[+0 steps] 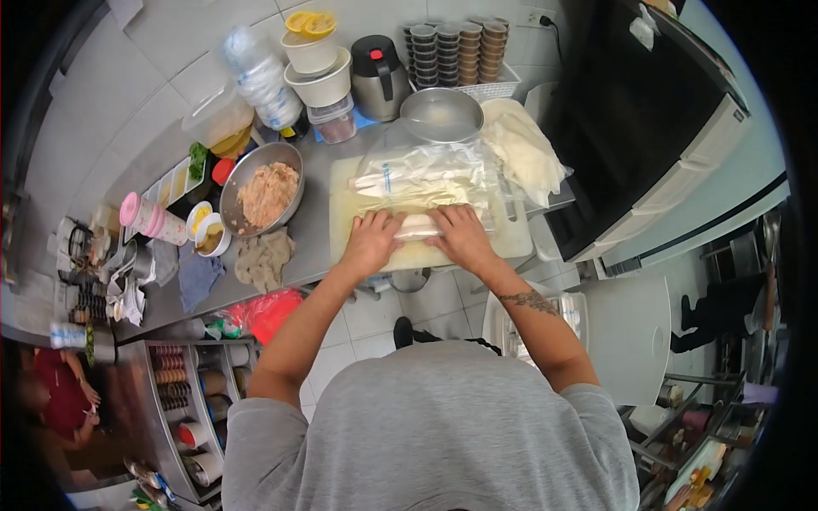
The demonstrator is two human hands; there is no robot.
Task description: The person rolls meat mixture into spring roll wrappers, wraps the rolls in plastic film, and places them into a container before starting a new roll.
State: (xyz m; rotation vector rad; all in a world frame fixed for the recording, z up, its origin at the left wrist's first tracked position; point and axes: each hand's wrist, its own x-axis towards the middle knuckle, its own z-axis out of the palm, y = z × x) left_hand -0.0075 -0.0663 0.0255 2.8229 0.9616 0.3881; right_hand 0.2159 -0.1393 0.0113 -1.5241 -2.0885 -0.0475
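A pale roll (417, 226) in clear plastic film lies across the near part of a cutting board (342, 187). My left hand (372, 238) rests on the roll's left end, fingers spread. On its right end lies my right hand (461, 236), its fingers also apart and pressing down. Beyond them, shiny plastic film (434, 170) covers much of the board. To the left stands a metal bowl (296, 201) of pinkish ground mixture (267, 194).
Behind the board are a metal basin (441, 114), a steel jug (379, 81) and stacked small cups (469, 53). White cloth-like material (520, 149) lies right of it. Rags (264, 258) sit at the left. Another person (64, 392) stands at the far lower left.
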